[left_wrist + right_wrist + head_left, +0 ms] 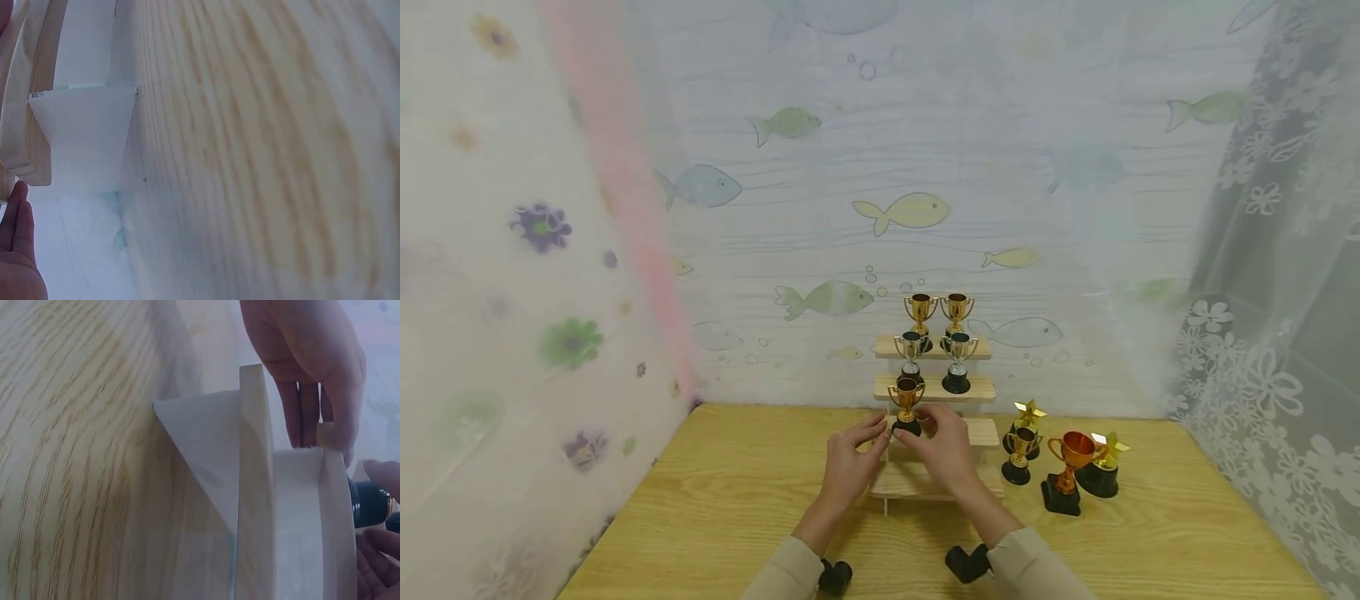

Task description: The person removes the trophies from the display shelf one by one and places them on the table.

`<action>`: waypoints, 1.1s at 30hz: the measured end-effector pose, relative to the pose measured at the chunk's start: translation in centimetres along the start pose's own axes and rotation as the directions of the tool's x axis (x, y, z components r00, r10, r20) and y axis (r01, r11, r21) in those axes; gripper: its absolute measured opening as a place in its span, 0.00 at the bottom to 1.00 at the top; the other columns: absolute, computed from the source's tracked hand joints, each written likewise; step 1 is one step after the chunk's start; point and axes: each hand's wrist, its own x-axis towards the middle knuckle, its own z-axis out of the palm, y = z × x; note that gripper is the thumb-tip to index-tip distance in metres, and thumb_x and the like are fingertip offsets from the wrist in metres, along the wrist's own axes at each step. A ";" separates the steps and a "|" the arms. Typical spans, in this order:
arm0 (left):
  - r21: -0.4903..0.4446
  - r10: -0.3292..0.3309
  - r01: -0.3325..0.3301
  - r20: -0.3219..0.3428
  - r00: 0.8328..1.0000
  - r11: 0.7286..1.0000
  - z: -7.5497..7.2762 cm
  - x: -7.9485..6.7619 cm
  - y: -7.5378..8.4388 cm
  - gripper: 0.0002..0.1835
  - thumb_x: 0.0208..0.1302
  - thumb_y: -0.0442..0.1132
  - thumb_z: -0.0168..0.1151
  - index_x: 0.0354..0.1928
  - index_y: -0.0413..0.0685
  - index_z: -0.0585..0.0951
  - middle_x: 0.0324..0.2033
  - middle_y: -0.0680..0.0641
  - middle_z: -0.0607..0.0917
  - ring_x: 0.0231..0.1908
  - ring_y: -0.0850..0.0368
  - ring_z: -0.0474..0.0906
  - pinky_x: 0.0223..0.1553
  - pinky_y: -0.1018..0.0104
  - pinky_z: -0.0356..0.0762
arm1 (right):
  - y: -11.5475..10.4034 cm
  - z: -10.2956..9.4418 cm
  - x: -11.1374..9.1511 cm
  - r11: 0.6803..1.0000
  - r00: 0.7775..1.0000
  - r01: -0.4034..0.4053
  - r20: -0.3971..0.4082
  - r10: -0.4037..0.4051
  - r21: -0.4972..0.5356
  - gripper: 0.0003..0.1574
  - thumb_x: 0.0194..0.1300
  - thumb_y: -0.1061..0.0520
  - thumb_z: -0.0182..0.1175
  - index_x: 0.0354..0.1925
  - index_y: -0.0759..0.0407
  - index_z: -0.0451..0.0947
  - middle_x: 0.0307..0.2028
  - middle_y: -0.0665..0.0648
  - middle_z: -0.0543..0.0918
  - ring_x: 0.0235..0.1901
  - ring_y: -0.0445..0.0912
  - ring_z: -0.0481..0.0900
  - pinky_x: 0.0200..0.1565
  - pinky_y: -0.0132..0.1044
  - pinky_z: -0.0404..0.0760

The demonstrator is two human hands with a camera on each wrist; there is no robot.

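Note:
A small bronze-coloured trophy cup (pixel 907 393) with a black base stands at the left of the second step up on a wooden tiered display stand (pixel 936 482). My right hand (pixel 946 448) pinches its base between thumb and fingers; the right wrist view shows the black base (pixel 370 505) between them, right at the step's surface. My left hand (pixel 848 464) grips the left end of that step, thumb on one side and fingers (pixel 291 415) on the other. Two silver trophies (pixel 958 354) occupy the step above, and two gold trophies (pixel 957 310) the top one.
Right of the stand on the wooden table (pixel 737 500) are a larger orange-bronze cup (pixel 1077 450), a small gold cup (pixel 1021 444) and two star trophies (pixel 1101 477). A fish-patterned curtain (pixel 820 208) hangs behind, with a flowered sheet (pixel 512 333) on the left and lace (pixel 1262 392) on the right.

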 end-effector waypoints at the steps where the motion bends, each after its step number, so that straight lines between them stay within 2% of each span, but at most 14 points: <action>1: 0.002 0.000 0.000 0.000 1.000 1.000 0.0 0.0 0.0 0.15 0.71 0.38 0.67 0.51 0.33 0.87 0.57 0.39 0.85 0.56 0.43 0.83 0.51 0.48 0.84 | 0.0 0.1 0.0 1.000 1.000 -0.002 -0.004 0.002 0.000 0.23 0.58 0.54 0.78 0.50 0.60 0.85 0.44 0.58 0.84 0.40 0.50 0.80 0.40 0.43 0.80; 8: -0.002 -0.006 0.006 0.001 1.000 1.000 0.1 0.0 0.0 0.14 0.71 0.37 0.67 0.51 0.33 0.87 0.57 0.39 0.85 0.55 0.43 0.83 0.51 0.48 0.84 | -0.2 0.4 0.0 1.000 0.999 0.005 -0.039 -0.006 -0.006 0.21 0.57 0.56 0.78 0.47 0.62 0.86 0.42 0.59 0.85 0.38 0.52 0.80 0.38 0.42 0.79; 16: -0.022 -0.026 0.026 0.015 1.000 0.999 0.0 0.0 0.2 0.15 0.71 0.37 0.66 0.53 0.34 0.87 0.59 0.39 0.84 0.58 0.43 0.82 0.54 0.46 0.82 | -0.3 0.4 0.0 1.000 0.999 0.009 -0.044 -0.009 -0.008 0.17 0.59 0.57 0.77 0.46 0.61 0.86 0.41 0.56 0.85 0.38 0.51 0.81 0.37 0.39 0.78; 23: -0.018 -0.024 0.024 0.017 1.000 1.000 0.1 0.0 0.2 0.15 0.71 0.38 0.66 0.53 0.35 0.87 0.59 0.41 0.84 0.58 0.44 0.82 0.54 0.47 0.82 | -0.4 0.2 0.0 1.000 0.999 0.014 -0.035 -0.015 -0.022 0.16 0.60 0.56 0.76 0.45 0.61 0.87 0.40 0.55 0.85 0.35 0.49 0.79 0.34 0.36 0.76; 33: -0.021 -0.015 0.015 0.010 1.000 1.000 0.0 -0.1 0.0 0.16 0.72 0.37 0.66 0.53 0.33 0.86 0.58 0.38 0.84 0.57 0.43 0.83 0.53 0.46 0.82 | -0.7 -0.5 -0.6 0.999 1.000 0.021 -0.010 -0.021 -0.038 0.16 0.59 0.56 0.77 0.45 0.57 0.87 0.39 0.51 0.85 0.32 0.45 0.77 0.32 0.34 0.76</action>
